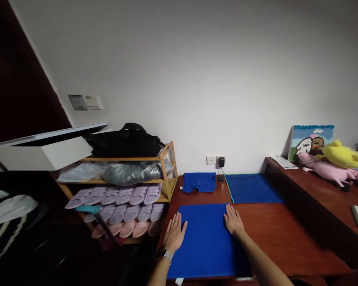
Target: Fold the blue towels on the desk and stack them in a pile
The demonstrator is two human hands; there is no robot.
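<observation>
A blue cloth (204,242) lies spread flat on the reddish-brown wooden table, with a small white tag (179,281) showing at its near edge. My left hand (174,233) rests flat at the cloth's left edge, fingers stretched out. At the far right corner of the cloth, my right hand (233,220) also lies flat with straight fingers. Neither palm grips anything. Beyond them sits a smaller blue garment (199,182), which looks like a pair of shorts. Beside it, to the right, a blue cloth with a green edge (253,188) is laid out.
A wooden shoe rack (167,186) with several slippers (137,195) and a black bag (127,142) stands left of the table (286,234). A charger (221,162) is plugged into the wall. On the raised ledge (325,190) at right are plush toys (326,169) and a picture (312,141).
</observation>
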